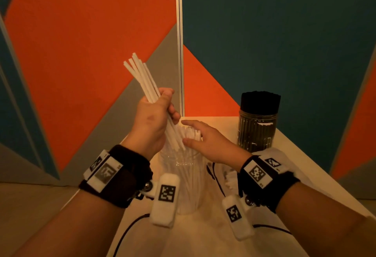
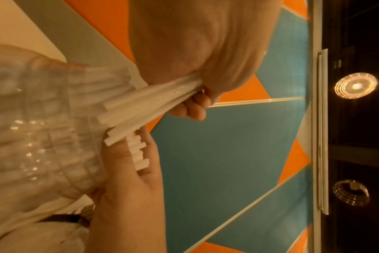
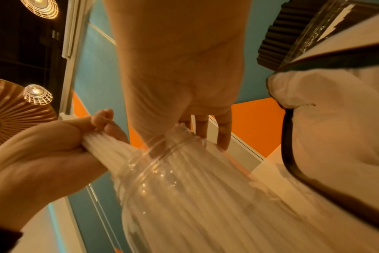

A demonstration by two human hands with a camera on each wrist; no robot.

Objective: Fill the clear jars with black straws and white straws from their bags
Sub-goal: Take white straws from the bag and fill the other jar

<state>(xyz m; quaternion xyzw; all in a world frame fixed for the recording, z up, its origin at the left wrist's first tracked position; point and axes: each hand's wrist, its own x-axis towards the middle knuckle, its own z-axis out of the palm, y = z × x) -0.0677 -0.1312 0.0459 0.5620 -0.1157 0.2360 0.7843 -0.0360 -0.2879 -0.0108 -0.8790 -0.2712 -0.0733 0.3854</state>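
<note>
My left hand [image 1: 156, 114] grips a tilted bundle of white straws [image 1: 142, 77]; their lower ends reach the mouth of a clear jar [image 1: 185, 175] packed with white straws. The same bundle [image 2: 145, 102] shows in the left wrist view, and the same jar [image 3: 184, 179] in the right wrist view. My right hand [image 1: 201, 136] has straight fingers laid against the tops of the straws standing in the jar. A second clear jar [image 1: 257, 132], at the back right, is crammed with black straws [image 1: 260, 102].
A white bag with dark trim [image 1: 270, 155] lies beside my right wrist, shown large as the bag [image 3: 335, 137] in the right wrist view. The pale table [image 1: 203, 236] is narrow, its right edge running diagonally. Orange, teal and grey wall panels [image 1: 91, 33] stand close behind.
</note>
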